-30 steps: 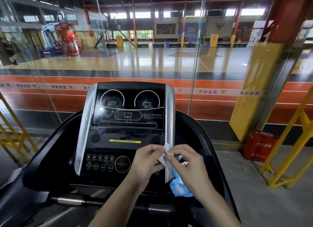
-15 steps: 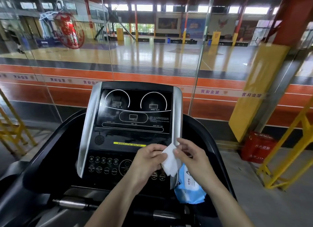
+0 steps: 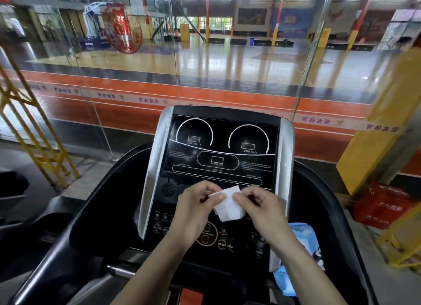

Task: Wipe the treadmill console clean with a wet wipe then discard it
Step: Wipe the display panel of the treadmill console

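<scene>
Two hands meet in front of the treadmill console (image 3: 218,150), over its buttons. A blue wipe packet (image 3: 305,238) lies on the right ledge beside the console; its contents cannot be made out. The left hand (image 3: 196,213) and right hand (image 3: 262,211) each pinch an upper edge of the white wet wipe (image 3: 229,205) between thumb and curled fingers, so it hangs between them. Half a second ago it was narrower and more folded; now it is spread wider.
</scene>
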